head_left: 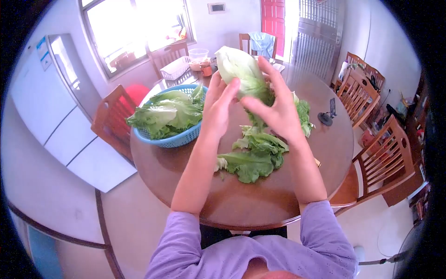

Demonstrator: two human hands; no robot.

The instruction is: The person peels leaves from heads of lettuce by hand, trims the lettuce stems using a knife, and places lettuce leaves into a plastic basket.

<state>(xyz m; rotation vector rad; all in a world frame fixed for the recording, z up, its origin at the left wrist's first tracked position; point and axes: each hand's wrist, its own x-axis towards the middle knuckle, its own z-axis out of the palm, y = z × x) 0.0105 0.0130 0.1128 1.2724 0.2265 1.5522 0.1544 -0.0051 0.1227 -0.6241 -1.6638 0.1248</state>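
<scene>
Lettuce [240, 67], one head, is above one table [241, 204], held by the left hand [222, 104]; the right hand [278, 109] spreads wide beside it. One basket [179, 138] holds leaves [172, 111]. One label [44, 53] is unreadable.

No readable text — no labels, brands, numbers or signs legible.

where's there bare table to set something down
Bare tabletop shows along the near edge, this side of the loose leaves, and at right, between the black stand and the near-right rim. It's crowded mid-table under the lettuce head, at left with the blue basket, and around the white basket beyond.
</scene>
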